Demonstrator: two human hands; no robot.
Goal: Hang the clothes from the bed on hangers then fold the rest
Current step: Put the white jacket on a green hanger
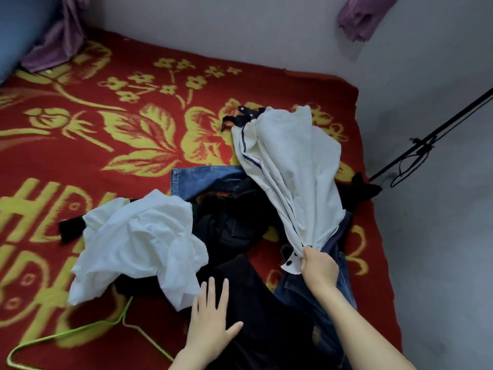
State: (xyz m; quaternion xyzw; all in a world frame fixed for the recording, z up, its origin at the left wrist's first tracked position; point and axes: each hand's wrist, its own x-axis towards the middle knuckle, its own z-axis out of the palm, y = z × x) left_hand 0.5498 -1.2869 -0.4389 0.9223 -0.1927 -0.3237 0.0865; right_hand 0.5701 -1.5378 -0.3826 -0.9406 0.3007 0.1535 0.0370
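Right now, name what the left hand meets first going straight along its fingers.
Probably the heaped black garment just past the left hand; the white shirt lies barely left of that line.

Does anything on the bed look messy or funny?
Yes. The clothes lie in a tangled heap: a crumpled white shirt over dark garments and jeans. The green hanger lies bare on the blanket beside them. The right hand grips a striped white garment.

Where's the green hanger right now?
Head view, bottom left: the green hanger lies on the red blanket, just below the crumpled white shirt.
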